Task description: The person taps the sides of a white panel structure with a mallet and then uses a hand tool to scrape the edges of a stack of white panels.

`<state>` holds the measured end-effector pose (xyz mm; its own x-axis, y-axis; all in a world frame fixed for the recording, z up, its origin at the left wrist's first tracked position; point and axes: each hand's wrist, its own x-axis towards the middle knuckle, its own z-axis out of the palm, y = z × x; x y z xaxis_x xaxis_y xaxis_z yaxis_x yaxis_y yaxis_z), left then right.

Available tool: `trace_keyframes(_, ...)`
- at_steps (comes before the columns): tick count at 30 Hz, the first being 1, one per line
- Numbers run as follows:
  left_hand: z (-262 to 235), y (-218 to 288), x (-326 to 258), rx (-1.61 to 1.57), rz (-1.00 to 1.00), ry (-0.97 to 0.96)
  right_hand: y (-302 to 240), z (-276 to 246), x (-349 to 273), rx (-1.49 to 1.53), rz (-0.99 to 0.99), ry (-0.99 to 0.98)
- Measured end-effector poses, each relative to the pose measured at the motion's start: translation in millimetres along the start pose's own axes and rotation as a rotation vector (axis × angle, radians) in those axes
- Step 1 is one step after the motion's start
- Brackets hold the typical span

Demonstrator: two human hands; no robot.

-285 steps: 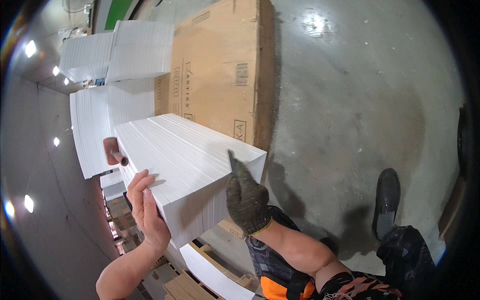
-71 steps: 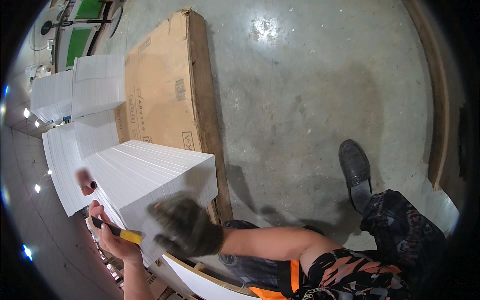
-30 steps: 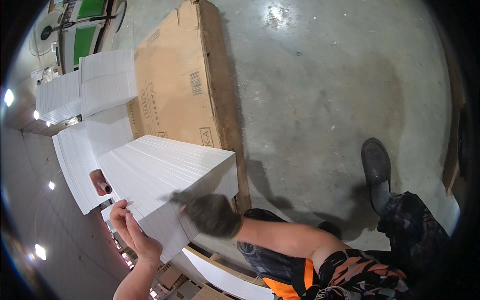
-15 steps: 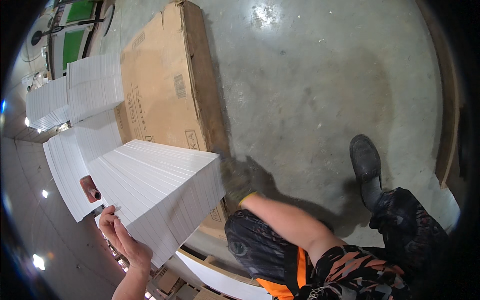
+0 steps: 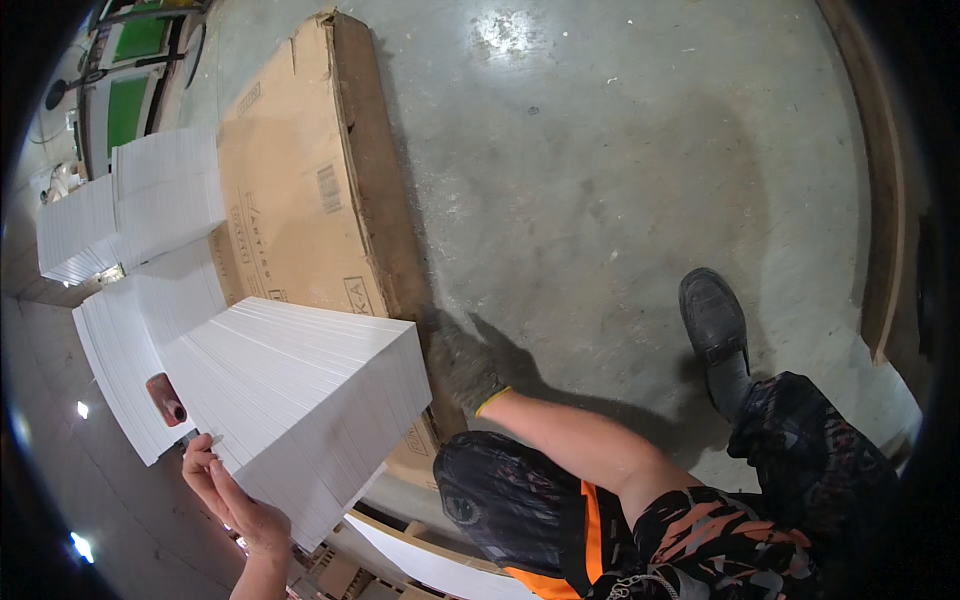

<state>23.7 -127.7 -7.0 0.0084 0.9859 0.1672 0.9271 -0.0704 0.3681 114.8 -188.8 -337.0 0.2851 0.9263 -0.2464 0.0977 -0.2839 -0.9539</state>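
White boards (image 5: 305,400), smooth and straight-edged, stand packed tight in one block at eight o'clock, the bare left hand (image 5: 240,505) at their seven-o'clock corner, fingers loosely bent, the gloved right hand (image 5: 466,368) blurred at three, its fingers impossible to tell, a brown carton (image 5: 288,150) beyond at twelve.

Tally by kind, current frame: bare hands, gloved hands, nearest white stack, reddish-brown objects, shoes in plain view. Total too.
Bare hands: 1 (left hand)
Gloved hands: 1 (right hand, blurred)
Nearest white stack: 1
Reddish-brown object: 1
Shoe in plain view: 1
Total: 5
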Motion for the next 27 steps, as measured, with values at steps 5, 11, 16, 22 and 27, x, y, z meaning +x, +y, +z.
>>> trace_keyframes(5, 4.9, -3.1, -2.2, -0.06, -0.007, -0.008, -29.8, 6.6, -10.6, 0.029, -0.33, 0.092)
trace_keyframes(11, 0.2, -5.8, -2.7, -0.063, -0.03, 0.003, 16.3, 8.7, 13.7, -0.049, 0.058, -0.226)
trace_keyframes(16, 4.6, -5.3, -1.8, -0.022, 0.031, -0.022, 1.2, 17.9, -3.2, -0.207, -0.201, -0.133)
trace_keyframes(22, -0.6, -7.5, -1.6, -0.025, 0.018, -0.012, -4.0, -26.0, 14.5, 0.065, 0.199, -0.251)
trace_keyframes(27, 7.4, -2.2, -0.5, -0.055, 0.007, -0.03, -18.6, -11.4, -1.8, 0.176, -0.109, -0.158)
